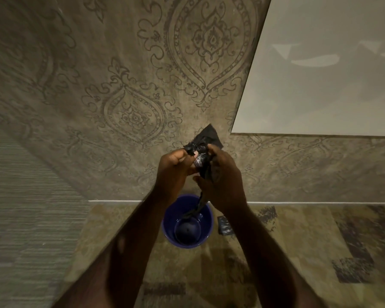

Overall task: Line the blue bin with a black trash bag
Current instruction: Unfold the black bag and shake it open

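Black, crinkled plastic is bunched between both hands above the bin: the thin black trash bag [203, 150] is not yet spread out, its top a crumpled wad with one flat corner poking up and a twisted tail hanging down into the round blue plastic bin [187, 221]. The left hand [176, 168] pinches the wad's upper edge with curled fingers, and the right hand [220, 174] is wrapped round the bag's gathered middle. The bin stands upright on the patterned carpet [320, 241], close to the ornate beige wallpapered wall [120, 85]; its inside looks bare apart from that dangling tail. A small dark folded packet [225, 225] lies on the carpet just beside the bin. By my reading the job is barely begun: the mouth must be found and opened, the bag pushed down inside, and its edge folded over the rim.
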The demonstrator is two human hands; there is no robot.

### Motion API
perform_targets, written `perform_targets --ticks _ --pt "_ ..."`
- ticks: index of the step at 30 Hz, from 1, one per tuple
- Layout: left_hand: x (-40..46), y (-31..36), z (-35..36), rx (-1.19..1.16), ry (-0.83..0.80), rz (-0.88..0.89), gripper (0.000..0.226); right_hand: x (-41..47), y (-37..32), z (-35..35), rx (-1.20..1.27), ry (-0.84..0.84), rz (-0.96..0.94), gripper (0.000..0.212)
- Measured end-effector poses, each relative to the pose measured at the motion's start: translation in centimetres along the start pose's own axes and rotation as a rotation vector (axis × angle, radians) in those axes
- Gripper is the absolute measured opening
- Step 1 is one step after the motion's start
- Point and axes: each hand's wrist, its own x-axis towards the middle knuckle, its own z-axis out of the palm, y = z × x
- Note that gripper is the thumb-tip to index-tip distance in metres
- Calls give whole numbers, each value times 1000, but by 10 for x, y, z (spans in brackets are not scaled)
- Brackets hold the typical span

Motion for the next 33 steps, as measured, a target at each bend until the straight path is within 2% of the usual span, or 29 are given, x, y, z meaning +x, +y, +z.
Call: perform_targets --ticks 3,5,7,10,17,21,26,30,33 --pt "5 5 7 -24 91 -10 13 -12 -8 12 -15 86 125 68" --pt "8 10 12 -80 101 -25 5 -15 -13 20 79 141 253 51" --pt "11 14 14 -125 102 -26 15 -14 -11 24 118 196 368 35" --pt "15 19 14 -120 138 -5 22 -10 -1 23 80 255 312 16" --pt "32 27 -4 45 128 99 23 3 22 4 119 186 85 11" --pt "43 25 -18 167 128 150 22 11 32 -5 218 122 249 15" --pt "48 14 -34 316 148 196 16 16 35 -12 301 177 347 23" --pt "52 7 -44 633 185 320 15 20 43 -20 153 142 337 27" --pt "51 3 -42 722 264 364 14 20 42 -20 31 106 280 30"
